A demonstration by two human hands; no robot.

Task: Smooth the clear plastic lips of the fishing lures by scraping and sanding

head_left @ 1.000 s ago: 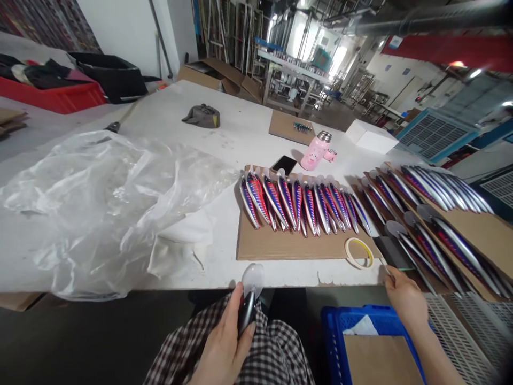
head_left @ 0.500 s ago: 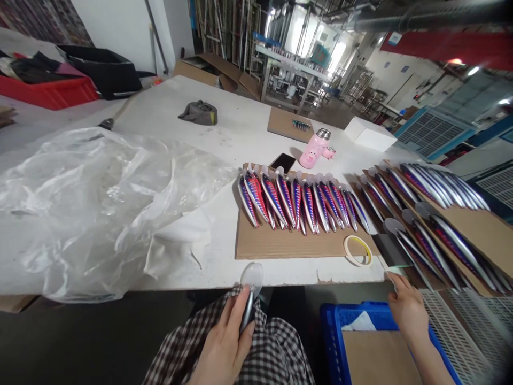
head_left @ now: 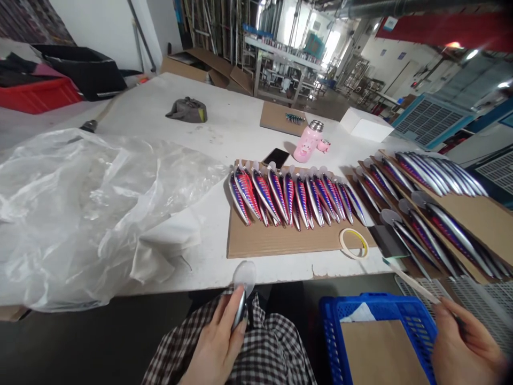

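My left hand (head_left: 218,337) is closed around a fishing lure (head_left: 239,309) above my lap. The lure's clear round lip (head_left: 244,274) points up toward the table edge. At the right, my right hand (head_left: 465,342) pinches the end of a pale tape strip (head_left: 419,287). That strip stretches from near the table's front edge to my fingers. A roll of masking tape (head_left: 353,244) lies on the corner of a cardboard sheet (head_left: 264,245). Red, blue and silver fishing lures (head_left: 289,200) sit in a row on that cardboard.
More lures (head_left: 444,230) lie on cardboard to the right. A blue basket (head_left: 331,342) containing cardboard stands below the table edge. Clear plastic bags (head_left: 92,198) cover the table's left side. Behind the row are a phone (head_left: 276,158), a pink bottle (head_left: 308,143) and a grey cloth (head_left: 187,109).
My right hand has moved right and toward me from the table edge, drawing the tape strip out longer. My left hand still holds the lure; the view has shifted slightly.
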